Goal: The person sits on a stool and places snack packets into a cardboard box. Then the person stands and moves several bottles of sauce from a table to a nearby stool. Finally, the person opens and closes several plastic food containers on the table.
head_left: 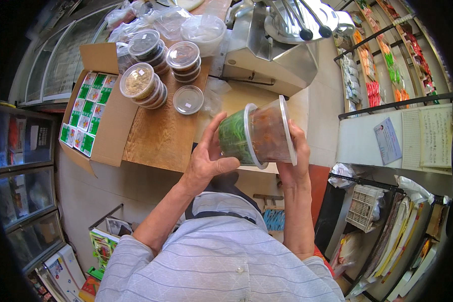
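Note:
Tipped on their sides, two clear round plastic tubs are held end to end between my hands. The left tub (231,138) has green shredded contents; the right tub (267,133) is filled with something reddish-brown. White rims and lids show on both. My left hand (209,153) presses against the base and lower side of the green tub, its thumb stretched along it. Around the lid end of the reddish-brown tub curl the fingers of my right hand (295,156), partly hidden behind it. Both tubs are above the front edge of the wooden table (161,121).
Stacked lidded tubs (138,83) stand on the table, with another stack (184,60) and a single lidded tub (189,99) beside them. An open cardboard box (118,126) of green-and-white packs sits left. A metal machine (272,60) is behind. Shelves (387,201) line the right.

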The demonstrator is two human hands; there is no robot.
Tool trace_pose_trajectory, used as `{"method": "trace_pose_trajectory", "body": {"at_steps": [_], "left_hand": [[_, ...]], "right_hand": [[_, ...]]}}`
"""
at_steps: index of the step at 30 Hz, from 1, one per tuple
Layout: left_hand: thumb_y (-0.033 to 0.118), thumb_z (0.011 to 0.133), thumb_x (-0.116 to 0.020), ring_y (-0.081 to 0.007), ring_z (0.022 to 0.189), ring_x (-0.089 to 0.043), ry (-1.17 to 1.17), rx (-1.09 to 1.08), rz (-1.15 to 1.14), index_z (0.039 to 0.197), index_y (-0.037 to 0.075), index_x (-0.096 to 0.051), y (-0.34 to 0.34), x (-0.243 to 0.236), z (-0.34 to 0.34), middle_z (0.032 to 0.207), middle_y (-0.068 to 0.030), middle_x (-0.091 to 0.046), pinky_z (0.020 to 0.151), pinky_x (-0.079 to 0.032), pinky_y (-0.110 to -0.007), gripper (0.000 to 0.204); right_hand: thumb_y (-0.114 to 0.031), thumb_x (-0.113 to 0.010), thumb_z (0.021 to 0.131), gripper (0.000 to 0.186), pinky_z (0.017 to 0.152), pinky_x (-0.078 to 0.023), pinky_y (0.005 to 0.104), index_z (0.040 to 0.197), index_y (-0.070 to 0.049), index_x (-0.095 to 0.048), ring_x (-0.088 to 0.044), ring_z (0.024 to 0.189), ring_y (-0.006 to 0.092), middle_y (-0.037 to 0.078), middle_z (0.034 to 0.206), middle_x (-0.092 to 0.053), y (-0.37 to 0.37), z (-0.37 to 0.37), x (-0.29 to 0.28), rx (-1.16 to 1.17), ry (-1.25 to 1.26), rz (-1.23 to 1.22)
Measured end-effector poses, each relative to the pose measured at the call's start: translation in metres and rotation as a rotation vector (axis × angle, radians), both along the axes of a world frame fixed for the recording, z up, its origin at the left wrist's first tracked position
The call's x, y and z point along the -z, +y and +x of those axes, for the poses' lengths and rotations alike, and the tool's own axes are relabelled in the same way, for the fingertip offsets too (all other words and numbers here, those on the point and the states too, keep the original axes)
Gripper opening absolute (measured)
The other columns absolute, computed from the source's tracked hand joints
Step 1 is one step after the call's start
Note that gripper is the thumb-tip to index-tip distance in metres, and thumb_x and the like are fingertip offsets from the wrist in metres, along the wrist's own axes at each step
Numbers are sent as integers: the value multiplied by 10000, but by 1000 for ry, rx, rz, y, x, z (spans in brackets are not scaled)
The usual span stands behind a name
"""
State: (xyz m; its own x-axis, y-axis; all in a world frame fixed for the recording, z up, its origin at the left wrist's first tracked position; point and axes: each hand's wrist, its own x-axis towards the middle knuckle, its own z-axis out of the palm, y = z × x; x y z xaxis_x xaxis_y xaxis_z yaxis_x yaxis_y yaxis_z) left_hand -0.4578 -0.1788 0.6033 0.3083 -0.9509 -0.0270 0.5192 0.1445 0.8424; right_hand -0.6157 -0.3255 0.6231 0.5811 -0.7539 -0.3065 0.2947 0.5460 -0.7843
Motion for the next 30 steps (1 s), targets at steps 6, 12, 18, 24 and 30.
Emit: {"method": "trace_pose_trajectory", "body": {"at_steps": [6, 12, 18, 24, 30], "left_hand": [[149, 733, -849, -253, 1353, -398, 46, -1, 28, 1548, 112, -181, -1, -12, -37, 1475, -136, -371, 1120, -345, -407, 1054], [143, 715, -861, -244, 1344, -403, 79, -52, 29, 1532, 109, -217, 2, -6, -62, 1466, -119, -381, 1124, -338, -408, 1041], [268, 683, -885, -223, 1355, -390, 226, -48, -16, 1522, 107, -250, 0, -6, -68, 1454, -86, -401, 1148, -298, -390, 1065], [358, 652, -905, -224, 1345, -414, 355, 21, -59, 1520, 132, -259, 4, -10, -50, 1449, -65, -416, 1138, -330, -396, 1105], [144, 669, -838, -240, 1344, -435, 435, 79, -125, 1522, 139, -257, 18, -3, -20, 1435, -72, -440, 1130, -374, -418, 1032]], "right_hand": [[-321, -519, 988, 282, 848, -455, 282, 1075, -71, -618, -567, 952, 101, 16, 1019, -619, -1, -29, -4, -12, -38, 67], [-298, -570, 961, 388, 935, -453, 281, 1231, -19, -563, -568, 1040, 123, 46, 1104, -607, 2, -37, -20, 75, 57, -174], [-415, -632, 923, 587, 1003, -438, 322, 1304, 11, -502, -539, 1157, 174, 118, 1249, -547, 4, -48, -44, 56, 155, -393], [-587, -775, 751, 926, 1126, -349, 423, 1375, 12, -442, -420, 1359, 310, 206, 1493, -368, 27, -37, -62, 65, 116, -803], [-362, -909, 639, 899, 1111, -377, 440, 1372, -50, -491, -435, 1352, 334, 222, 1468, -412, 44, -22, -65, -69, 217, -1173]]}}
